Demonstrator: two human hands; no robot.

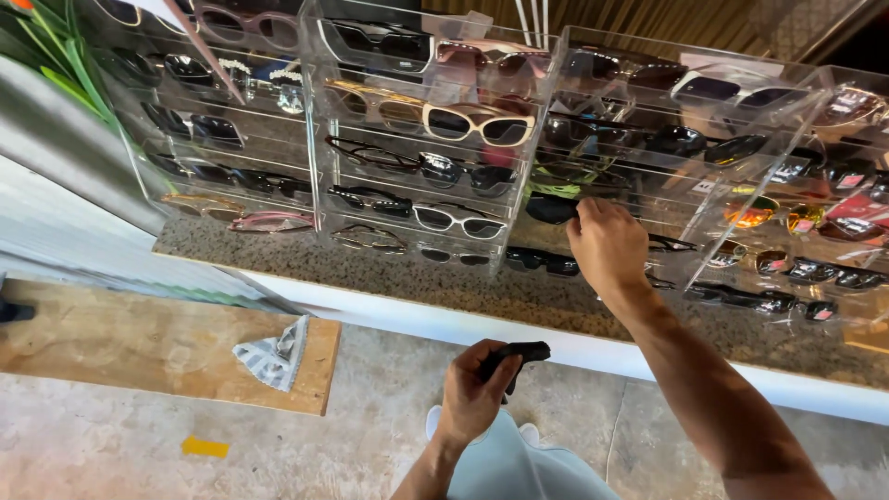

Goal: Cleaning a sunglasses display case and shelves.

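Note:
My right hand (607,245) reaches into a clear acrylic display case (667,181) and pinches a pair of dark sunglasses (554,209) on one of its shelves. My left hand (474,393) is low, near my body, closed around a small black object (520,354) that I cannot identify. The case's shelves hold several pairs of sunglasses, among them a cream-framed pair (477,123) and a white-rimmed pair (458,220).
Three more clear cases stand side by side on a speckled stone counter (389,273). A wooden board (157,347) lies on the concrete floor with a folded cloth (273,356) on it. Green leaves (56,65) show at the upper left.

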